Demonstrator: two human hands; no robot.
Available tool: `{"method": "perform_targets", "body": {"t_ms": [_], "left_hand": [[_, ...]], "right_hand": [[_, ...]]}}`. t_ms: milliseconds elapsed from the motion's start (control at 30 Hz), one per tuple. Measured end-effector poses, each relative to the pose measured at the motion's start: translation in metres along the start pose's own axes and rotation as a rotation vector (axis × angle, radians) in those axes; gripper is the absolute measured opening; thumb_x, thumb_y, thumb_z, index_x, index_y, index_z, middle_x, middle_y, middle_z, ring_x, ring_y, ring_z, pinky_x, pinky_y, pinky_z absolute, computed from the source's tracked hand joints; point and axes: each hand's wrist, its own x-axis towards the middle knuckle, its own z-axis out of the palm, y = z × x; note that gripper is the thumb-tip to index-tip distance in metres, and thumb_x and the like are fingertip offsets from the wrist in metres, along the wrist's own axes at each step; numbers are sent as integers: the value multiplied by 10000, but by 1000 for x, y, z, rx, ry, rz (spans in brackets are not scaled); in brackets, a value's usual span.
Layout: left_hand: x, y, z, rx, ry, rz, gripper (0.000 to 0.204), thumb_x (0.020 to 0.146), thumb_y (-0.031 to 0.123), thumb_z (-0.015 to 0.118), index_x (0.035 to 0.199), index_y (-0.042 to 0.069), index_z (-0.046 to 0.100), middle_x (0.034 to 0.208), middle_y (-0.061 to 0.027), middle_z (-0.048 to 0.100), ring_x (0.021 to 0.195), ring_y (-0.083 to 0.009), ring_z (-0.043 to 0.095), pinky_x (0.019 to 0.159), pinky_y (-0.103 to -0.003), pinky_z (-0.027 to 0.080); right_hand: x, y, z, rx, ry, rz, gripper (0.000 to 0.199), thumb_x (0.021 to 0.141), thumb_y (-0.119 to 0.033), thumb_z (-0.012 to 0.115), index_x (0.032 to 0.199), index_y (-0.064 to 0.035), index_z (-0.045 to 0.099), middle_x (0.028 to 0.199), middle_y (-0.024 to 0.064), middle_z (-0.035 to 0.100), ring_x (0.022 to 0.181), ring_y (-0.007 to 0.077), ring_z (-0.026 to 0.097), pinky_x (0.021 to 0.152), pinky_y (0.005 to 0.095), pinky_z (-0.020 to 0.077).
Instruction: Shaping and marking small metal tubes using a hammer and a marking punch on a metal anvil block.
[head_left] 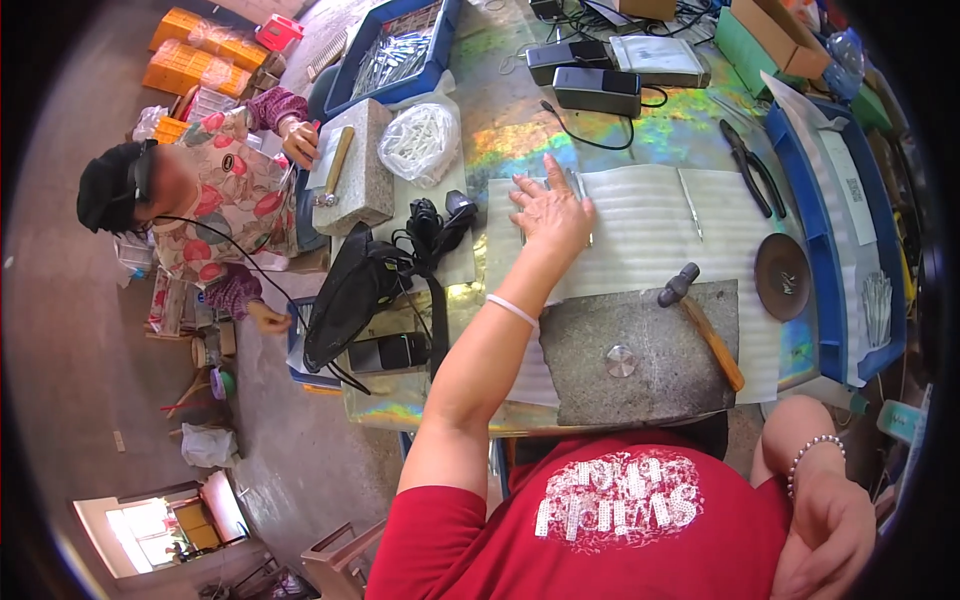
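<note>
A grey floor (pixel 300 450) is seen across the left of the frame, where a co-worker (pixel 225 195) is seated. The centre is taken up by a table (pixel 510 110) with a patchy, iridescent top. A white foam sheet (pixel 640 200) is spread over it, and a stone slab (pixel 590 325) is set at its lower part. On the slab a hammer (pixel 710 340) is laid, its head pointed up the frame.

At the lower right, the right hand (pixel 825 540) is held near the lap, fingers loosely curled; whether anything is gripped cannot be made out. At upper centre, the left hand (pixel 553 212) is spread palm down above the sheet, with nothing seen clasped.

Beside and partly beneath it, a thin metal piece (pixel 575 183) is laid (its full shape is hidden). It is judged light, stiff and smooth, likely slippery on foam; it would best be pinched mid-length. A similar thin rod (pixel 691 205) is seen farther right.
</note>
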Motion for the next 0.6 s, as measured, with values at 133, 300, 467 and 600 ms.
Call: {"method": "perform_targets", "body": {"t_ms": [133,300,467,600], "left_hand": [[-1,-4,9,4,32,37,862,828,370,564,1459,54,69,1408,-406,138,1290,-561,218,1005,-598,288],[1,-5,9,64,-20,20,804,834,300,535,1457,55,91,1411,-406,130,1302,-553,203,1025,-594,261],[0,-7,20,43,60,63,650,885,190,459,1451,82,159,1425,-394,115,1293,-531,239,992,-612,268],[7,-19,24,135,117,93,535,963,181,340,1451,95,139,1412,-378,187,1275,-492,308,979,-550,347]], "right_hand": [[-2,1,7,14,28,-50,259,872,-101,538,1106,-208,506,973,-92,485,692,47,556,643,245,384],[-2,4,10,33,32,-109,330,845,-58,546,1129,-223,510,1010,-85,470,690,71,558,635,265,387],[-12,-3,1,68,-58,0,412,808,-51,604,1151,-256,504,1038,-57,475,701,161,560,638,321,401],[-26,-24,8,21,31,340,419,798,-119,668,1167,-231,502,1063,-9,509,702,221,564,607,367,424]]}}
